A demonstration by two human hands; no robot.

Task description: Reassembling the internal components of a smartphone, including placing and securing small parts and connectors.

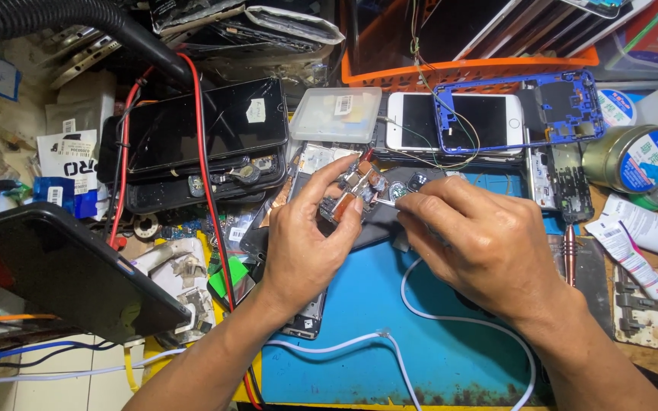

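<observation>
Fingers of my left hand (306, 236) pinch the small circuit module (352, 190) up off the blue mat (359, 335) so its contacts face me; my right hand (481, 243) grips thin tweezers (384, 202), tip touching the module for steady probing.

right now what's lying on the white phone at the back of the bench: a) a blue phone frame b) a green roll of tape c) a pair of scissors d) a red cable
a: a blue phone frame lies partly over the white phone at the back of the bench, above the left hand and right hand, which work on a small part over the blue mat.
</observation>
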